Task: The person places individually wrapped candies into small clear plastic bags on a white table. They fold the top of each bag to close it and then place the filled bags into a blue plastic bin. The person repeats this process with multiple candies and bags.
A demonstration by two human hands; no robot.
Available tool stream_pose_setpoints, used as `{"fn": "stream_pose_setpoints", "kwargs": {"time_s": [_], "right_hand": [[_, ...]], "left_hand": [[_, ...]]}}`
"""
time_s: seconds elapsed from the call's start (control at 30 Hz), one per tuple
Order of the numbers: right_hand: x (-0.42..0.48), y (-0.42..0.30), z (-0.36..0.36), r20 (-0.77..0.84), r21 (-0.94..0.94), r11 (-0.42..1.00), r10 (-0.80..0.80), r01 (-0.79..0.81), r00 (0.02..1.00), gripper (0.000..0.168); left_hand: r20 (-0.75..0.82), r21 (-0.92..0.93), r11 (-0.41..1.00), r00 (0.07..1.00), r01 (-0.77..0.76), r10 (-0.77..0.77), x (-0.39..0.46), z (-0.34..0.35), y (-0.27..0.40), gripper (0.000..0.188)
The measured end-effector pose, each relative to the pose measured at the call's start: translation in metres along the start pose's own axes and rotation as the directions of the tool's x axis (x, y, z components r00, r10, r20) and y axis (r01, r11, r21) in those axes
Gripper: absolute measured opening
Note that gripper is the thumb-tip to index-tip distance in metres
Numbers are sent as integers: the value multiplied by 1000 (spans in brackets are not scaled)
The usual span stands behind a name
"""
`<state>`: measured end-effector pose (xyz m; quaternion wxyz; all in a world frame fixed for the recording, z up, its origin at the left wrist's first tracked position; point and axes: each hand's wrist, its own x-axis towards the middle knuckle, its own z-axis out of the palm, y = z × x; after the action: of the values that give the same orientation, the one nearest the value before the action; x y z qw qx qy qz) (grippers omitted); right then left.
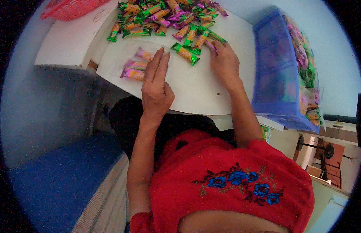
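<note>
My left hand [157, 75] rests with fingers stretched out over a clear plastic bag [125, 54] on the white tabletop [198, 90]. Several purple-wrapped snack bars [135, 74] lie in or under this bag, partly covered by my fingers. My right hand [225, 62] is at the right edge of a heap of green and purple wrapped bars [154, 14]; its fingertips touch a purple-wrapped bar [210, 45], but whether they grip it I cannot tell. Between my hands lies a green-wrapped bar [185, 53], tilted on the table.
A blue plastic crate [275, 64] stands at the right, with bagged bars [307, 58] in it. At the upper left a red plastic basket [72, 10] sits on a white raised surface [64, 40]. Below left is a blue surface [61, 174].
</note>
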<state>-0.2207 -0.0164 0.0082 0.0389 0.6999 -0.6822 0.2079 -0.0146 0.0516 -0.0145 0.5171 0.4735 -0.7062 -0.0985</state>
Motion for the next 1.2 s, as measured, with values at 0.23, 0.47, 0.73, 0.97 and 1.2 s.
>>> {"fn": "stream_pose_setpoints", "kwargs": {"time_s": [0.23, 0.47, 0.73, 0.97, 1.2], "right_hand": [[-16, -5, -50, -80, 219, 975, -11, 29, 997, 19], [-47, -32, -85, 110, 590, 802, -192, 91, 975, 20], [-42, -36, -86, 87, 619, 780, -176, 85, 981, 20], [-35, -67, -25, 189, 771, 637, -184, -29, 964, 18], [-29, -92, 6, -178, 455, 853, -192, 254, 965, 33]], "left_hand": [[-29, -4, 1000, 1000, -8, 8, -2, 0, 2, 76], [-41, 58, 997, 998, -51, 53, 0, 4, 4, 68], [-23, 42, 999, 1000, -19, 20, -3, 6, -1, 78], [-65, 22, 998, 996, -62, 64, -1, 3, 1, 67], [-50, 7, 999, 997, -51, 51, 0, 2, 2, 63]]}}
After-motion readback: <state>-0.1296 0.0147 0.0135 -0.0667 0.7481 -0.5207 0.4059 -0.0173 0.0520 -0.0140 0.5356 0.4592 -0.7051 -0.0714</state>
